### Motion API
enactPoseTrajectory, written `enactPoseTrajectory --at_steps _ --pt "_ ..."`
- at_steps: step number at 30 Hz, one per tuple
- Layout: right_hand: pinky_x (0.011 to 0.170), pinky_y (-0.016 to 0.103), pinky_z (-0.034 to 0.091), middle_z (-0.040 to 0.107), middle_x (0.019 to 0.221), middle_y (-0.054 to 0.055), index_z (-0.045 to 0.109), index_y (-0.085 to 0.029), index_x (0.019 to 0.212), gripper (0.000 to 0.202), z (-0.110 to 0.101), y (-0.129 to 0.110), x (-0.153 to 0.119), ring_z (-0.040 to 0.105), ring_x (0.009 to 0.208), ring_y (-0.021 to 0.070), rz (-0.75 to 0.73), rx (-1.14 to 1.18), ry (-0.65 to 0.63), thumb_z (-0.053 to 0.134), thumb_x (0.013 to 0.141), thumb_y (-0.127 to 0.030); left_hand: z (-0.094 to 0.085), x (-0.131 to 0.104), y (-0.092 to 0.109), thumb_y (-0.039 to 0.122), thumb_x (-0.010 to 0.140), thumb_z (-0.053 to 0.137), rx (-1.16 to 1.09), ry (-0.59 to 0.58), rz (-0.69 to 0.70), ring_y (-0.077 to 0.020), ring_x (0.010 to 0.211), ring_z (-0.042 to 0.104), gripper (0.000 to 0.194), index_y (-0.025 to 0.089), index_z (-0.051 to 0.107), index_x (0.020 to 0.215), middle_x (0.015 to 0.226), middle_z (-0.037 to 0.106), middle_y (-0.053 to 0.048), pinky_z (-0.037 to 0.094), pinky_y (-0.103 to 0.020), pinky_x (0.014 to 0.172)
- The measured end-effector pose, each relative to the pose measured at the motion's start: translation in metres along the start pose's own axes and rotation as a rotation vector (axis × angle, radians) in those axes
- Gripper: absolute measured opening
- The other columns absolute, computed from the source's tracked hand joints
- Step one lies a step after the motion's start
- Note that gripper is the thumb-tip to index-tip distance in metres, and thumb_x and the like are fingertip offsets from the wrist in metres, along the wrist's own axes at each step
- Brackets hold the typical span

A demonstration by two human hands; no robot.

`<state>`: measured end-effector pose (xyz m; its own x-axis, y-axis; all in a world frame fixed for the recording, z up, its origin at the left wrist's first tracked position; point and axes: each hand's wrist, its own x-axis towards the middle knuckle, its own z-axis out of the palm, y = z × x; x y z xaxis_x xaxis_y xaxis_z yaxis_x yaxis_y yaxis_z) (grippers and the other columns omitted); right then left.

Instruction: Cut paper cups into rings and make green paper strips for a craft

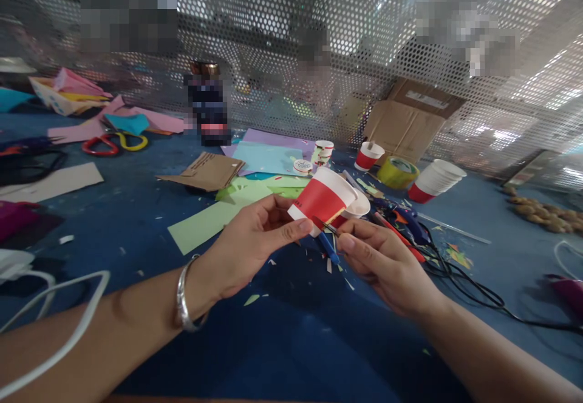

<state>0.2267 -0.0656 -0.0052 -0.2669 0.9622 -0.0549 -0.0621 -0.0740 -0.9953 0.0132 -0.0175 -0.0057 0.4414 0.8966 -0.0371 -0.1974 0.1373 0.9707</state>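
Observation:
A red and white paper cup (322,198) is tilted in my left hand (255,239), its fingers and thumb pinching the lower end. My right hand (382,257) is closed on a thin dark tool (331,229), whose tip touches the cup's side near its lower edge. What kind of tool it is cannot be made out. Just behind the held cup is another red and white cup (357,204), partly hidden. A blue pen-like stick (328,248) lies below the cup.
Colored paper (266,155), brown cardboard (204,171), scissors (100,145), yellow tape (398,172) and stacked cups (437,179) lie around the blue table. A black cable (473,284) runs right; a white cable (77,330) crosses my left forearm. Perforated metal stands behind.

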Motion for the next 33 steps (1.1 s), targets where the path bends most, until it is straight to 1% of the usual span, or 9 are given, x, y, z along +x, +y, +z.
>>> enactPoseTrajectory --at_steps 3,8,14,19,26,28,31,33 --pt "0.041 0.021 0.010 0.026 0.058 -0.011 0.056 -0.017 0.083 0.031 -0.0002 -0.0002 0.0011 0.016 0.047 0.0044 0.006 0.004 -0.004 0.066 0.095 -0.044 0.0016 -0.0029 0.0005 0.036 0.081 0.081 0.065 0.034 0.040 -0.0182 0.096 0.065 0.036 0.015 0.063 0.105 0.107 0.071 -0.008 0.050 -0.033 0.088" --pt "0.041 0.022 0.011 0.026 0.057 -0.011 0.056 -0.018 0.082 0.031 0.0000 0.0002 0.0014 0.017 0.047 0.0048 -0.005 -0.015 0.002 0.067 0.094 -0.045 0.0026 -0.0050 0.0029 0.037 0.082 0.080 0.103 0.039 0.095 -0.0207 0.101 0.065 0.037 0.017 0.062 0.108 0.115 0.070 -0.009 0.051 -0.035 0.090" --pt "0.041 0.023 0.011 0.026 0.056 -0.010 0.057 -0.018 0.081 0.032 0.0017 0.0008 0.0004 0.018 0.047 0.0054 -0.016 -0.021 0.014 0.066 0.094 -0.045 0.0033 -0.0037 0.0030 0.035 0.079 0.082 0.092 0.078 0.129 -0.0208 0.099 0.066 0.042 0.017 0.060 0.109 0.114 0.071 -0.009 0.052 -0.035 0.088" --pt "0.041 0.023 0.011 0.026 0.057 -0.010 0.057 -0.018 0.081 0.032 0.0021 0.0016 0.0001 0.017 0.047 0.0048 -0.027 -0.024 0.018 0.066 0.094 -0.045 0.0046 -0.0047 0.0018 0.036 0.081 0.081 0.098 0.086 0.163 -0.0197 0.099 0.065 0.039 0.017 0.059 0.108 0.113 0.071 -0.009 0.052 -0.033 0.087" --pt "0.042 0.023 0.011 0.028 0.059 -0.010 0.057 -0.018 0.083 0.032 0.0033 0.0011 -0.0012 0.018 0.047 0.0048 -0.033 -0.036 0.023 0.066 0.094 -0.047 0.0031 -0.0045 0.0053 0.034 0.079 0.083 0.171 0.118 0.246 -0.0212 0.098 0.066 0.043 0.019 0.059 0.112 0.110 0.069 -0.007 0.054 -0.034 0.085" --pt "0.042 0.023 0.011 0.027 0.058 -0.010 0.057 -0.018 0.082 0.033 0.0035 0.0012 -0.0009 0.017 0.047 0.0050 -0.039 -0.036 0.025 0.065 0.094 -0.047 0.0033 -0.0038 0.0050 0.034 0.079 0.083 0.152 0.105 0.227 -0.0207 0.098 0.066 0.042 0.018 0.060 0.111 0.109 0.070 -0.006 0.053 -0.034 0.085" --pt "0.042 0.023 0.010 0.025 0.057 -0.010 0.056 -0.019 0.082 0.032 0.0032 0.0016 -0.0004 0.016 0.047 0.0054 -0.038 -0.025 0.025 0.065 0.094 -0.047 0.0036 -0.0034 0.0028 0.037 0.082 0.080 0.105 0.065 0.137 -0.0195 0.097 0.065 0.037 0.018 0.061 0.106 0.107 0.070 -0.007 0.051 -0.033 0.087" --pt "0.042 0.023 0.010 0.025 0.057 -0.010 0.056 -0.019 0.082 0.031 0.0031 0.0013 -0.0003 0.016 0.047 0.0055 -0.034 -0.020 0.022 0.065 0.095 -0.046 0.0037 -0.0036 0.0018 0.037 0.082 0.080 0.074 0.058 0.094 -0.0186 0.097 0.064 0.036 0.018 0.062 0.106 0.107 0.070 -0.007 0.049 -0.033 0.088"
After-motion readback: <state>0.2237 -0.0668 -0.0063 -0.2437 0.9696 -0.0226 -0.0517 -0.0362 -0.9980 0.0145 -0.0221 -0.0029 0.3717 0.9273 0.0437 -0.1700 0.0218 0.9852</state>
